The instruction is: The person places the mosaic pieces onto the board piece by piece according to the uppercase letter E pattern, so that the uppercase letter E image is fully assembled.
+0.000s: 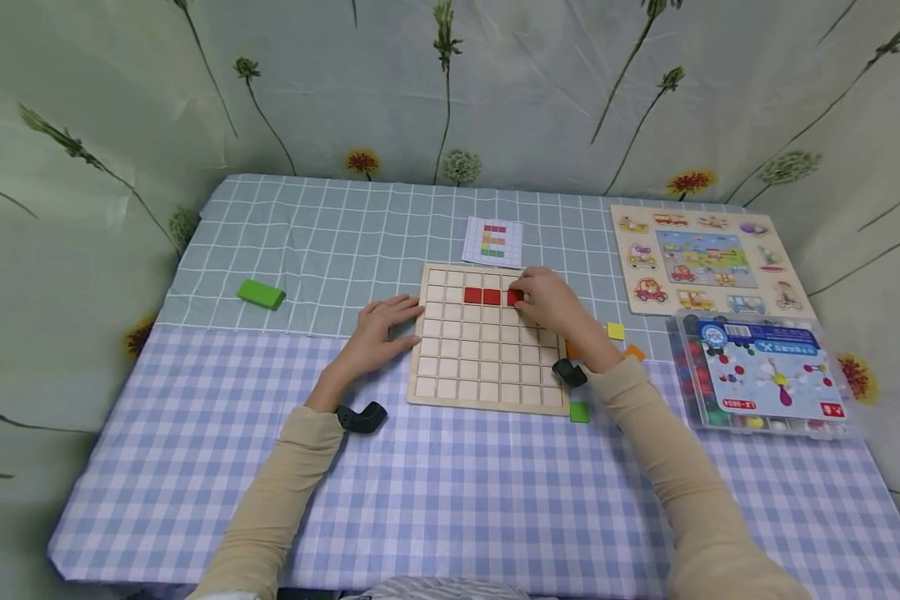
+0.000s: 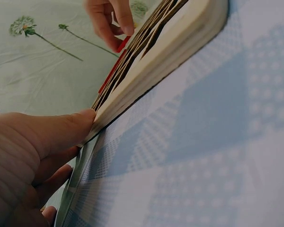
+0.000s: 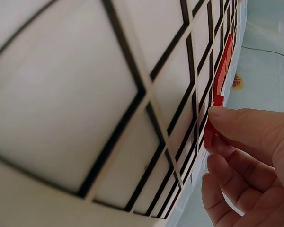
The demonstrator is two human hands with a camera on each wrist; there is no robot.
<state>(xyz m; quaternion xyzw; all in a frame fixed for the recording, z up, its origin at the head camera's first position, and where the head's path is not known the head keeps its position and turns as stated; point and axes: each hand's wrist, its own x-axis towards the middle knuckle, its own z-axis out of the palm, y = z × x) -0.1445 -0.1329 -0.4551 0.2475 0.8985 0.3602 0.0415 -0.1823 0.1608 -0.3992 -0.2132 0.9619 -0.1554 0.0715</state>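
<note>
Red tile (image 1: 515, 297): at the right hand's (image 1: 551, 302) fingertips, pinched between thumb and fingers, at the grid board (image 1: 447, 367). Align squarely with the laid tiles (image 1: 491, 297) left of the fingers; press flat before releasing. With left hand (image 1: 378, 333) fingers spread, touching the board's edge, brace lightly.

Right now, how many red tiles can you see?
3. Two red tiles lie side by side in the board, near its far edge; the right hand pinches the third tile. Others may hide beneath the right forearm.
</note>
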